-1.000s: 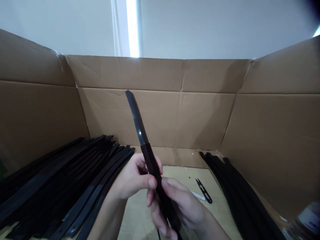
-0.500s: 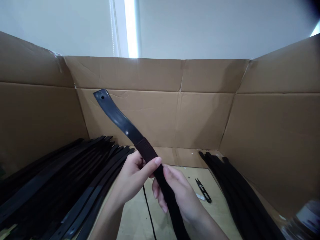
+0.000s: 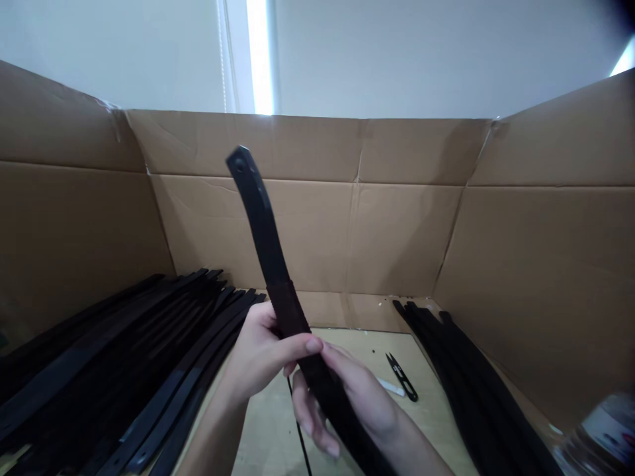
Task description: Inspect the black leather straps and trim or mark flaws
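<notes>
A long, flat, dark strip (image 3: 262, 218) with a hole near its tip rises at a slant in the middle of the view. Below its smooth upper end a dark fabric sleeve (image 3: 290, 307) covers it. My left hand (image 3: 265, 354) grips the sleeved part, with the thumb lying across it. Just below, my right hand (image 3: 357, 393) holds the same strip, thumb close to the left thumb and fingers curled beneath. A thin black cord (image 3: 300, 430) hangs down below the hands. The strip's lower end runs out of the bottom edge.
Many dark strips (image 3: 124, 357) are piled at the left, and several black covered ones (image 3: 476, 383) lie at the right. Black thread snips (image 3: 401, 377) and a white piece (image 3: 391, 387) rest on the table. A clear bottle (image 3: 602, 433) stands lower right. Cardboard walls (image 3: 297, 218) enclose the area.
The strip has turned in my hands: its upper end has swung right and up, and now shows more of its edge. Both hands still hold it, slightly lower.
</notes>
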The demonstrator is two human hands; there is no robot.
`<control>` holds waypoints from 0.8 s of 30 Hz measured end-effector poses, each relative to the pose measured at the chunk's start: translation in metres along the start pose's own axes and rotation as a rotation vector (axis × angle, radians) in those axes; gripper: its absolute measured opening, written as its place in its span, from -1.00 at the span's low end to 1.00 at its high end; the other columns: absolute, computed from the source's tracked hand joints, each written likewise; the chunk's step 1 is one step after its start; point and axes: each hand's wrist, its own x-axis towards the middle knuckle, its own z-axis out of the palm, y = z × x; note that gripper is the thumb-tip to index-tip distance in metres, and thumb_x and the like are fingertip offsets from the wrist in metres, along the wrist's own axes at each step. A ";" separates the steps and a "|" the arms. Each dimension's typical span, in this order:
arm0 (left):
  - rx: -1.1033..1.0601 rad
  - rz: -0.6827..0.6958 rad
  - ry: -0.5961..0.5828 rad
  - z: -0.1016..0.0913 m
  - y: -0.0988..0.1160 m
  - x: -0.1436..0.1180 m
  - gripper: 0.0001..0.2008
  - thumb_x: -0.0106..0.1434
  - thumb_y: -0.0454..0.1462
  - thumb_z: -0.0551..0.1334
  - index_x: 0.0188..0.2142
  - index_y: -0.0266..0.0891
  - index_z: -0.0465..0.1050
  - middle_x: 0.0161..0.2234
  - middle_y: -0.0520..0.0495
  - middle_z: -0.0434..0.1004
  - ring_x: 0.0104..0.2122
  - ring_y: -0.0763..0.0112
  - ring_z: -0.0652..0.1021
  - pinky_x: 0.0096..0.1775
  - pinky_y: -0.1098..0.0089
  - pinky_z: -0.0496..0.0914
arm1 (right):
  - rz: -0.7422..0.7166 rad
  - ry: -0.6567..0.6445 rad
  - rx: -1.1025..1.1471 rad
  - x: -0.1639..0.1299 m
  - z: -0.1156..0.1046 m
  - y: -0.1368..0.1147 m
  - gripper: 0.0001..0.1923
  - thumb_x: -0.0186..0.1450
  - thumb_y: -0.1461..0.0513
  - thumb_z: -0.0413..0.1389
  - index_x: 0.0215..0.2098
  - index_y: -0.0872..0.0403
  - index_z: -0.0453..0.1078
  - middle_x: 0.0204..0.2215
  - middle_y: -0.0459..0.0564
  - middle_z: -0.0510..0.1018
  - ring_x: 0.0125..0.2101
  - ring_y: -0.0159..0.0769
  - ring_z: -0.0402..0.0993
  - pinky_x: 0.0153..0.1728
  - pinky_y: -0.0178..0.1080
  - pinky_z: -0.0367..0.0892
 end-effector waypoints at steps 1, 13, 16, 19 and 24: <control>0.049 0.005 0.052 0.001 0.001 0.000 -0.61 -0.01 -0.08 0.45 -0.57 -0.30 0.35 -0.69 0.12 0.29 -0.75 0.64 0.28 -0.73 0.60 0.14 | -0.013 0.018 -0.035 0.000 0.002 0.000 -0.49 0.33 -0.13 0.00 -0.17 0.17 0.32 -0.61 -0.08 0.49 -0.82 -0.49 0.25 -0.83 -0.46 0.12; 0.135 -0.035 -0.126 -0.005 0.009 -0.004 -0.63 0.21 -0.03 0.28 -0.29 -0.34 0.51 -0.65 0.03 0.41 -0.69 0.53 0.41 -0.66 0.56 0.22 | -0.031 0.069 -0.114 -0.007 0.004 -0.007 -0.50 0.36 -0.13 -0.02 -0.30 0.16 0.31 -0.70 -0.13 0.42 -0.83 -0.51 0.17 -0.80 -0.46 0.09; 0.044 0.015 -0.152 -0.007 0.004 -0.003 -0.53 0.10 0.06 0.34 -0.29 -0.35 0.54 -0.65 0.01 0.44 -0.71 0.53 0.41 -0.69 0.56 0.21 | 0.018 -0.054 0.029 -0.006 0.001 -0.004 -0.50 0.36 -0.12 -0.02 -0.29 0.18 0.33 -0.73 -0.13 0.42 -0.85 -0.50 0.18 -0.83 -0.45 0.14; -0.072 0.036 -0.176 -0.006 -0.001 -0.002 -0.53 -0.01 0.07 0.40 -0.41 -0.32 0.49 -0.68 0.02 0.44 -0.75 0.49 0.43 -0.74 0.56 0.22 | 0.017 -0.108 0.010 -0.005 0.002 -0.001 -0.49 0.37 -0.12 -0.04 -0.27 0.19 0.34 -0.70 -0.10 0.45 -0.84 -0.49 0.23 -0.83 -0.46 0.16; -0.047 0.027 0.006 -0.002 0.001 -0.002 -0.63 -0.04 -0.06 0.46 -0.56 -0.29 0.42 -0.73 0.07 0.40 -0.82 0.55 0.36 -0.79 0.58 0.16 | -0.045 0.040 -0.146 -0.002 0.005 -0.001 -0.44 0.35 -0.19 -0.08 -0.21 0.15 0.32 -0.64 -0.11 0.45 -0.81 -0.51 0.24 -0.81 -0.47 0.16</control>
